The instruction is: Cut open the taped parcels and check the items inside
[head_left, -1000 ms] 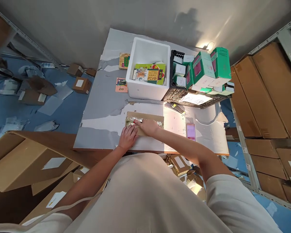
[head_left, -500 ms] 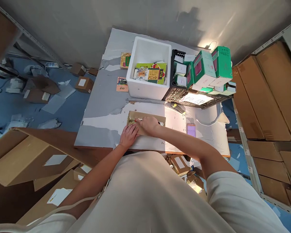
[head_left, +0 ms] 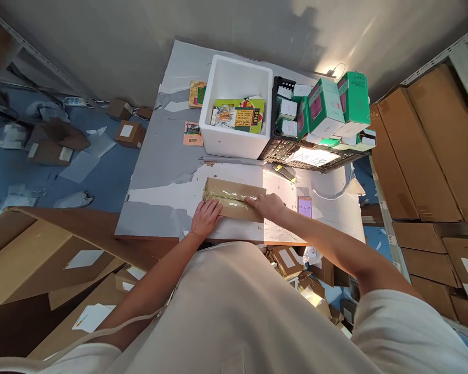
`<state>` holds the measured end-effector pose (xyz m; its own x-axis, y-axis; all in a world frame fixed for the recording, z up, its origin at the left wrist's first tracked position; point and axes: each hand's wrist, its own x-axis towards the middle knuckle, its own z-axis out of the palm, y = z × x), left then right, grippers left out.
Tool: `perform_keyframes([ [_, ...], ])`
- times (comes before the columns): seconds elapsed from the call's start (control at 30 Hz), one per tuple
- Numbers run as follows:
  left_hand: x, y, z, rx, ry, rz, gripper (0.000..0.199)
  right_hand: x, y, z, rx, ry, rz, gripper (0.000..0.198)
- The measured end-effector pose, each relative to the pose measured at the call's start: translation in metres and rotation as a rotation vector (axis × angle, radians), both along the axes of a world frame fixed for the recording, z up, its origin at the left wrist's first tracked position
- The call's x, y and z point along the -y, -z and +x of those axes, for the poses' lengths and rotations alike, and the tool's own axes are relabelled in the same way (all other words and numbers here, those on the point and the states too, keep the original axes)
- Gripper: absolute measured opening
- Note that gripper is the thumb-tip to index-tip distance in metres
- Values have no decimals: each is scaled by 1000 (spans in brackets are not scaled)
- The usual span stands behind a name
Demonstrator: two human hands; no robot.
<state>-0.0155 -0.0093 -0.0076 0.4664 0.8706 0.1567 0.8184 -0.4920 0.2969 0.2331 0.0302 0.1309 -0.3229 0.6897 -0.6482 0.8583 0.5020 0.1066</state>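
A flat cardboard box (head_left: 237,210) lies on the table in front of me, with shiny clear tape along the seam on its top. My left hand (head_left: 206,217) rests on the box's left end, fingers stretched out and pressing down. On the right part of the seam sits the index fingertip of my right hand (head_left: 268,205). The other fingers of that hand are curled in, and whatever they may hold is hidden. A black and yellow utility knife (head_left: 284,172) lies behind the box, apart from both hands.
A white foam box (head_left: 234,143) with booklets stands at the back, beside a black crate (head_left: 276,150) of green and white cartons. Right of my hand lies a phone (head_left: 304,208) with a lit screen. Large cardboard boxes (head_left: 42,254) crowd the left side; shelved cartons (head_left: 425,156) line the right.
My right hand has slid to the right along the taped seam, from the box's left part to its right part. My left hand stays on the left end.
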Motion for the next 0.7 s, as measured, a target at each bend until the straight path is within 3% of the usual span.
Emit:
perform_keyframes([
  [0.2, 2, 0, 0, -6, -8, -12, 38, 33, -22, 55, 104, 48, 3, 71],
  [0.33, 2, -1, 1, -4, -3, -22, 37, 48, -21, 71, 115, 65, 33, 75],
  [0.43, 6, -5, 3, -29, -12, -13, 37, 64, -16, 94, 0, 146, 56, 71],
  [0.5, 11, -11, 5, -46, -36, -11, 37, 77, -8, 111, -206, 320, 107, 59],
  [0.6, 12, -29, 8, -58, -73, -46, 41, 93, 15, 120, -632, 754, 93, 52],
  [0.7, -7, -49, 12, -74, -12, -95, 72, 99, 45, 107, -988, 1113, -54, 59],
])
